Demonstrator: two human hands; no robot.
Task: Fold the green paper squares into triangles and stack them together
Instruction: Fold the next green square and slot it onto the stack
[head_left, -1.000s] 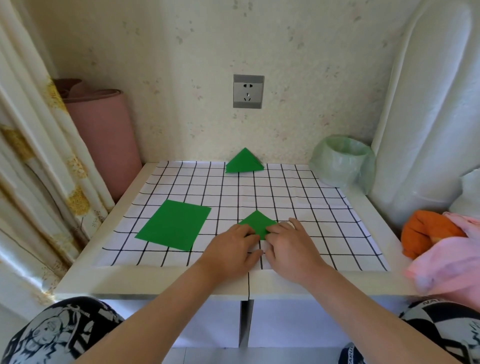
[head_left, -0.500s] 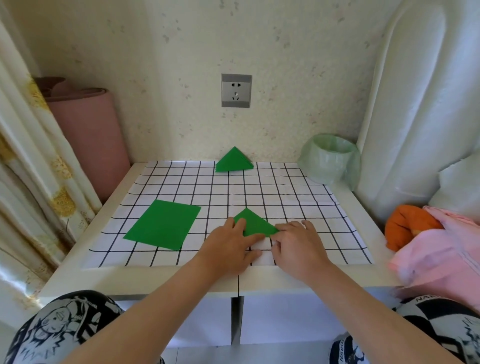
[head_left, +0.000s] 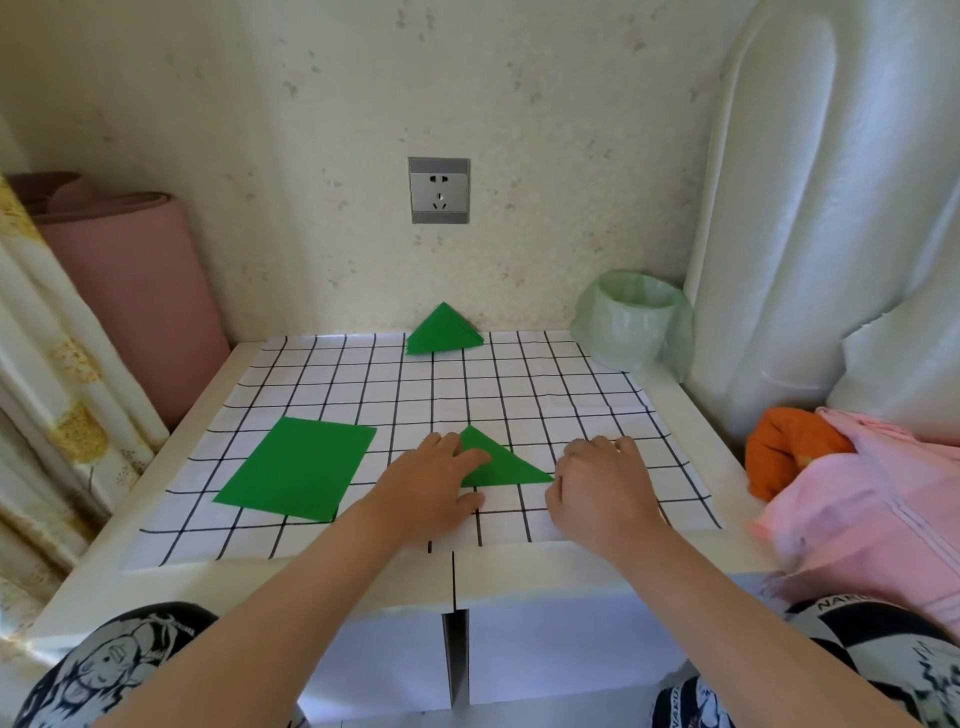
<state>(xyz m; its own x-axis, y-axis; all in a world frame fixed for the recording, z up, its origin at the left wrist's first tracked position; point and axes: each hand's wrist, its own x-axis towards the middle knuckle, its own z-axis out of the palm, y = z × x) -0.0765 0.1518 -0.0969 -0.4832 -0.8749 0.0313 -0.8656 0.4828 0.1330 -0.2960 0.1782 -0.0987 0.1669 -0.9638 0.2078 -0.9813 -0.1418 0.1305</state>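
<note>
A green paper folded into a triangle (head_left: 501, 462) lies flat on the checked mat (head_left: 519, 395) near its front middle. My left hand (head_left: 434, 480) rests flat on the triangle's left part, fingers straight. My right hand (head_left: 602, 480) sits just right of the triangle's right tip, fingers loosely bent, touching or almost touching the paper. An unfolded green paper square (head_left: 298, 467) lies flat to the left. A stack of folded green triangles (head_left: 441, 332) sits at the far edge of the mat by the wall.
A small bin lined with a pale green bag (head_left: 631, 325) stands at the back right. Pink and orange cloth (head_left: 852, 483) lies at the right edge. A pink roll (head_left: 130, 291) and a curtain (head_left: 47, 395) stand on the left. A wall socket (head_left: 439, 189) is above.
My right hand has slid rightwards along the triangle's lower edge to its right tip, uncovering more of the paper. My left hand stays on the left part.
</note>
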